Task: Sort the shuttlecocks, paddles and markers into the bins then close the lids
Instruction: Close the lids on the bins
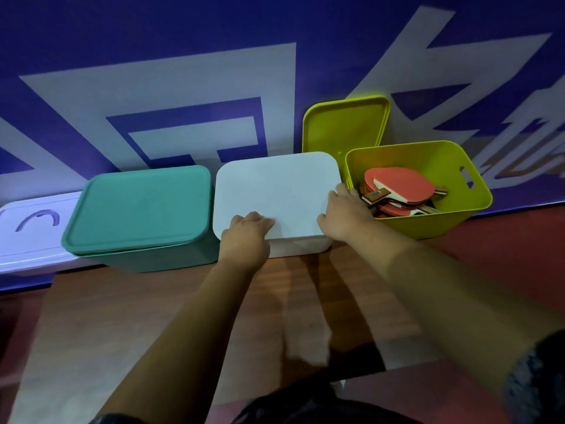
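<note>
Three bins stand in a row against the wall. The teal bin on the left has its lid shut. On the middle white bin lies a white lid. My left hand rests on the lid's front edge with its fingers bent over it. My right hand holds the lid's right front corner. The yellow-green bin on the right is open, with several red paddles inside. Its yellow-green lid leans upright against the wall behind it.
A purple and white banner wall runs right behind the bins. A white box-like object sits at far left beside the teal bin. The bins stand on a brown wooden floor.
</note>
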The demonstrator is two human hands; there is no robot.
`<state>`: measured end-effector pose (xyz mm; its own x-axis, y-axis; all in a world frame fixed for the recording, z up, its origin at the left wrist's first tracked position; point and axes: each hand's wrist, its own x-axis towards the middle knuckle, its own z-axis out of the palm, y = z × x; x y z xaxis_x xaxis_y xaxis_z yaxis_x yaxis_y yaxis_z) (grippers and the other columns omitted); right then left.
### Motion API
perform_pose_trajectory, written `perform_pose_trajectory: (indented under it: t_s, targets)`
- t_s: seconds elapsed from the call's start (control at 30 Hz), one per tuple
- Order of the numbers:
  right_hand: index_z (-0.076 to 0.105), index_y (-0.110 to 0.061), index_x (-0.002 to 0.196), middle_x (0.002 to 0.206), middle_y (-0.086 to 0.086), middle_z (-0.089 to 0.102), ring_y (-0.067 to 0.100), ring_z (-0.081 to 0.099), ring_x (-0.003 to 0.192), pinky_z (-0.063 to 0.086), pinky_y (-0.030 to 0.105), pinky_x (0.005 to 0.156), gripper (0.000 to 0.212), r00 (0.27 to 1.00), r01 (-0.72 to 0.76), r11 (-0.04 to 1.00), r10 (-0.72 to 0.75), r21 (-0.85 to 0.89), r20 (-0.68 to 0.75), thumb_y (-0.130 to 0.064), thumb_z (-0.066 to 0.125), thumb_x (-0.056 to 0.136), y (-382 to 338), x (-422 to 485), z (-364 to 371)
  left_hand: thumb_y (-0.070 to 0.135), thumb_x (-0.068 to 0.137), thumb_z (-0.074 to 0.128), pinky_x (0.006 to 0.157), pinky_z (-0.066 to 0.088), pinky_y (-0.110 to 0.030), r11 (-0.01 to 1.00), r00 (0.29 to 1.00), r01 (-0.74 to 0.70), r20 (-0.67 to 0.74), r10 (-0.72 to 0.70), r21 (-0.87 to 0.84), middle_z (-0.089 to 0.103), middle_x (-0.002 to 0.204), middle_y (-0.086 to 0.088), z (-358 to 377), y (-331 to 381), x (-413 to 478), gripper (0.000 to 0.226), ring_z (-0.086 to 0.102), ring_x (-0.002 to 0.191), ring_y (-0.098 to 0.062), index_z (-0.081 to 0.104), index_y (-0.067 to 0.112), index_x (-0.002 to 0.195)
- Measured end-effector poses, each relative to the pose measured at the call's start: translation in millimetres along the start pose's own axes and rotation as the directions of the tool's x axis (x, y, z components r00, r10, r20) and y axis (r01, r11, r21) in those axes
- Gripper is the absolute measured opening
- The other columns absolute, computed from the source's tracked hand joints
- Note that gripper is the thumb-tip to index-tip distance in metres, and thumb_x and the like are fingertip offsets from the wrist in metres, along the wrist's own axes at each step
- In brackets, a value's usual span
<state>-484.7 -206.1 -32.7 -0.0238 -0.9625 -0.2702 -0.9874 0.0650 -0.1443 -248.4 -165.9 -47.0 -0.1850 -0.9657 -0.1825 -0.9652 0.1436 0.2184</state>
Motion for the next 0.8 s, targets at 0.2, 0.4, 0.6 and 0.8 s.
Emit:
perform_pose_trajectory:
  t_s: [0.2,0.4,0.6,0.8]
  targets:
    - [0.049,-0.006,0.142,0.146,0.011,0.040,0.036,0.045,0.133,0.043,0.046,0.106,0.051,0.990,-0.005,0.992,0.022,-0.124,0.138,-0.036,0.050,0.100,-7,1,-13,0.012,0.091,0.054,0.084,0.051,-0.040,0.992,0.988,-0.104,0.120,0.096,0.067,0.053,0.131,0.002,-17,-9,13,0.055,0.047,0.115,-0.026,0.056,0.034,0.142]
    - [0.027,-0.006,0.162,0.175,0.011,0.006,0.032,0.024,0.157,0.029,0.043,0.124,0.065,0.978,-0.014,0.997,0.029,-0.073,0.204,-0.018,0.045,0.100,-1,-6,-9,0.020,0.099,0.054,0.089,0.053,-0.039,0.971,0.971,-0.188,0.175,0.161,0.145,0.051,0.124,-0.004,-29,-7,33,0.044,0.050,0.115,-0.028,0.060,0.026,0.141]
    - [0.038,-0.010,0.158,0.174,0.010,0.016,0.033,0.030,0.154,0.037,0.046,0.120,0.062,0.982,-0.060,0.997,0.069,-0.056,0.174,-0.027,0.052,0.099,-3,-2,-8,0.013,0.100,0.051,0.093,0.053,-0.039,0.977,0.974,-0.192,0.141,0.178,0.094,0.051,0.125,-0.002,-22,-11,38,0.043,0.050,0.115,-0.026,0.062,0.027,0.139]
    - [0.054,-0.011,0.136,0.153,0.013,0.038,0.037,0.044,0.135,0.047,0.048,0.105,0.042,0.989,-0.134,0.990,0.130,0.052,0.067,-0.031,0.052,0.099,-17,29,-20,0.014,0.098,0.052,0.089,0.057,-0.037,0.991,0.989,-0.135,0.069,0.134,0.008,0.060,0.114,-0.002,-17,-6,45,0.027,0.055,0.101,-0.021,0.075,0.020,0.111]
